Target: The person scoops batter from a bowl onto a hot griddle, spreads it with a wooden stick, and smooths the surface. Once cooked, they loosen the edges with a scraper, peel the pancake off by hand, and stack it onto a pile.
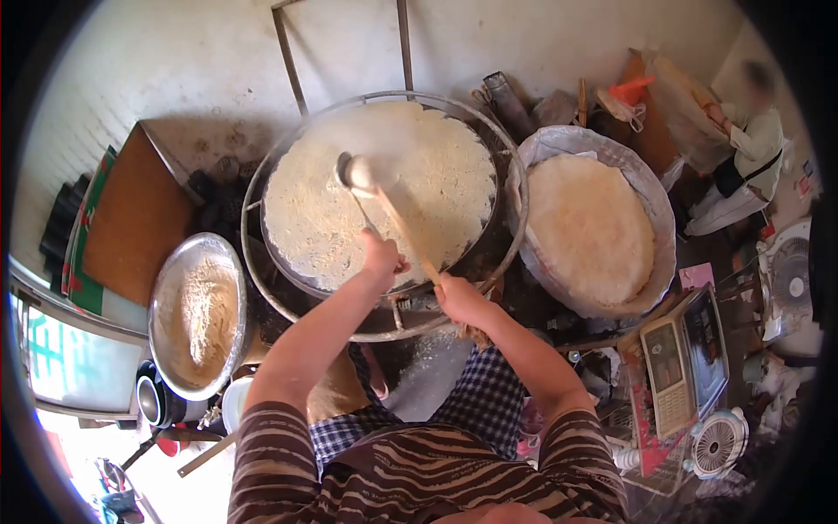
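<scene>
A wide round pan (305,284) in front of me is covered by a pale, bubbly layer of batter (436,175), with steam over its middle. My left hand (382,260) is closed around the thin handle of a metal ladle (341,166), whose bowl is over the batter. Lower down, my right hand (463,299) grips the long handle of a wooden-handled tool (407,231). Its pale rounded head meets the ladle's bowl in this view, and a frayed end hangs below my hand. A metal ring frame (253,262) surrounds the pan.
To the left stands a metal basin (157,306) with floury dough. At right, a lined basket (668,253) holds a large pale flatbread (589,227). A scale (672,380) and a small fan (720,441) are at lower right. Another person (755,153) is at far right.
</scene>
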A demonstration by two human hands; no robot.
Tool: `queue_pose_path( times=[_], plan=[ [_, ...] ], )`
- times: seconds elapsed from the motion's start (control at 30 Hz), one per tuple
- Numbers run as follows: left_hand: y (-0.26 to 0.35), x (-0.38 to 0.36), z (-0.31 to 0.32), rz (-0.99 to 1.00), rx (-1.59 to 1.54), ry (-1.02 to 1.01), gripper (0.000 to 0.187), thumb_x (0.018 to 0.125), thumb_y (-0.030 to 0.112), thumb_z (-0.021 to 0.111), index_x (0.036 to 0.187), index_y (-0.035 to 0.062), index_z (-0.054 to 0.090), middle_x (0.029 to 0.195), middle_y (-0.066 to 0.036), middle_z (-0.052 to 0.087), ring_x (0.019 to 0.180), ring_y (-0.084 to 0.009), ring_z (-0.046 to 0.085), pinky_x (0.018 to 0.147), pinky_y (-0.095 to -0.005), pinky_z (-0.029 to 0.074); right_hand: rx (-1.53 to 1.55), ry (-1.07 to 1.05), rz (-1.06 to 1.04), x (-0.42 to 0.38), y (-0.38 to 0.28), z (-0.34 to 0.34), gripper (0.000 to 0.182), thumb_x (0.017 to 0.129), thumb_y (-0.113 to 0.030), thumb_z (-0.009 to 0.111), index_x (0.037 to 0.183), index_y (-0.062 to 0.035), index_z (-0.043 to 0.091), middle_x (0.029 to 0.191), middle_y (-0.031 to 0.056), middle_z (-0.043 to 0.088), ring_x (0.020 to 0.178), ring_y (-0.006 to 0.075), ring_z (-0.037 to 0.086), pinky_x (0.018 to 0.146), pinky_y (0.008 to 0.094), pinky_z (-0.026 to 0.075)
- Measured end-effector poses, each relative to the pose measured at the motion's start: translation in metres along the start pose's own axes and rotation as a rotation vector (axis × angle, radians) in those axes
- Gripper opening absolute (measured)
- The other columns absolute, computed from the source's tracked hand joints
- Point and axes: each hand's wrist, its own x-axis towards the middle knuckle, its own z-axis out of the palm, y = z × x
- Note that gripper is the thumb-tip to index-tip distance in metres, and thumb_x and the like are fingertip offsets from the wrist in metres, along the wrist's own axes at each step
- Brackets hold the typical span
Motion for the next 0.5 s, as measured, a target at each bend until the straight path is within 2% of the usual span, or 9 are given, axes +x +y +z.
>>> queue_pose_path(
  times=[0.03, 0.13, 0.17, 0.23, 0.3, 0.37, 0.4, 0.47, 0.5],
  plan=[
    [0.001, -0.004, 0.007, -0.026, -0.138, 0.019, 0.021, 0.088, 0.004, 0.041, 0.107, 0.0085, 0.032, 0.075, -0.007, 0.041, 0.049, -0.0148, 0.039, 0.042, -0.0303, 0.041, 0.066, -0.063, -0.009, -0.005, -0.006, -0.003, 0.021, 0.091, -0.018, 0.046, 0.089, 0.0033, 0.048, 0.070, 0.0229, 0.062, 0.057, 0.0379, 0.062, 0.058, 0.0482, 0.049],
    [-0.026, 0.058, -0.029, -0.048, -0.867, -0.477, 0.005, 0.091, 0.003, 0.041, 0.087, 0.0052, 0.038, 0.064, -0.002, 0.038, 0.047, -0.0104, 0.036, 0.041, -0.0251, 0.037, 0.096, -0.032, -0.080, -0.019, 0.002, -0.010, 0.024, 0.093, -0.021, 0.045, 0.088, 0.0025, 0.047, 0.069, 0.0224, 0.061, 0.051, 0.0390, 0.059, 0.055, 0.0474, 0.049],
    [-0.008, 0.054, -0.043, -0.180, -0.993, -0.478, 0.021, 0.093, 0.003, 0.040, 0.073, 0.0077, 0.036, 0.057, 0.002, 0.033, 0.045, -0.0071, 0.032, 0.039, -0.0222, 0.031, 0.065, 0.029, -0.081, -0.022, 0.007, -0.010, 0.023, 0.092, -0.020, 0.045, 0.088, 0.0022, 0.047, 0.069, 0.0225, 0.061, 0.053, 0.0392, 0.059, 0.055, 0.0479, 0.049],
    [0.033, 0.017, -0.077, -0.393, -1.380, -0.672, 0.022, 0.093, 0.003, 0.039, 0.072, 0.0079, 0.034, 0.056, 0.001, 0.031, 0.043, -0.0069, 0.031, 0.037, -0.0215, 0.029, -0.001, 0.144, -0.089, -0.023, 0.022, 0.000, 0.022, 0.092, -0.020, 0.045, 0.088, 0.0018, 0.047, 0.069, 0.0227, 0.061, 0.057, 0.0397, 0.060, 0.056, 0.0490, 0.048],
    [0.052, -0.023, -0.105, -0.416, -1.424, -0.773, 0.015, 0.095, 0.005, 0.038, 0.081, 0.0032, 0.040, 0.059, 0.002, 0.033, 0.044, -0.0060, 0.030, 0.035, -0.0200, 0.029, -0.129, 0.224, -0.027, -0.019, 0.037, 0.011, 0.022, 0.091, -0.020, 0.046, 0.089, 0.0011, 0.047, 0.071, 0.0226, 0.061, 0.062, 0.0400, 0.061, 0.057, 0.0501, 0.048],
    [0.062, -0.050, -0.132, -0.207, -1.237, -0.689, 0.009, 0.096, 0.006, 0.037, 0.093, 0.0002, 0.042, 0.062, 0.001, 0.034, 0.044, -0.0052, 0.030, 0.034, -0.0188, 0.028, -0.259, 0.286, -0.013, -0.017, 0.051, 0.031, 0.021, 0.090, -0.021, 0.046, 0.089, 0.0000, 0.048, 0.074, 0.0234, 0.062, 0.069, 0.0411, 0.061, 0.061, 0.0519, 0.047],
    [0.066, -0.061, -0.147, -0.109, -1.143, -0.645, 0.011, 0.097, 0.007, 0.037, 0.099, -0.0013, 0.043, 0.063, 0.001, 0.035, 0.044, -0.0048, 0.030, 0.033, -0.0182, 0.028, -0.188, 0.167, -0.011, -0.026, 0.041, 0.033, 0.023, 0.090, -0.023, 0.047, 0.090, 0.0001, 0.048, 0.074, 0.0232, 0.061, 0.069, 0.0421, 0.061, 0.063, 0.0523, 0.047],
    [0.075, -0.081, -0.182, -0.090, -1.210, -0.626, 0.019, 0.098, 0.008, 0.035, 0.114, -0.0018, 0.039, 0.067, 0.001, 0.035, 0.045, -0.0041, 0.029, 0.033, -0.0169, 0.026, -0.217, 0.028, -0.105, -0.039, 0.027, 0.032, 0.022, 0.090, -0.023, 0.048, 0.090, -0.0009, 0.049, 0.073, 0.0225, 0.062, 0.069, 0.0422, 0.061, 0.063, 0.0514, 0.047],
    [0.079, -0.090, -0.200, -0.065, -1.212, -0.671, 0.018, 0.098, 0.008, 0.035, 0.114, -0.0015, 0.040, 0.067, 0.001, 0.034, 0.045, -0.0043, 0.028, 0.033, -0.0168, 0.026, -0.180, 0.068, -0.141, -0.039, 0.026, 0.031, 0.022, 0.091, -0.023, 0.046, 0.090, -0.0009, 0.048, 0.068, 0.0205, 0.061, 0.060, 0.0372, 0.060, 0.056, 0.0483, 0.047]
  ],
)
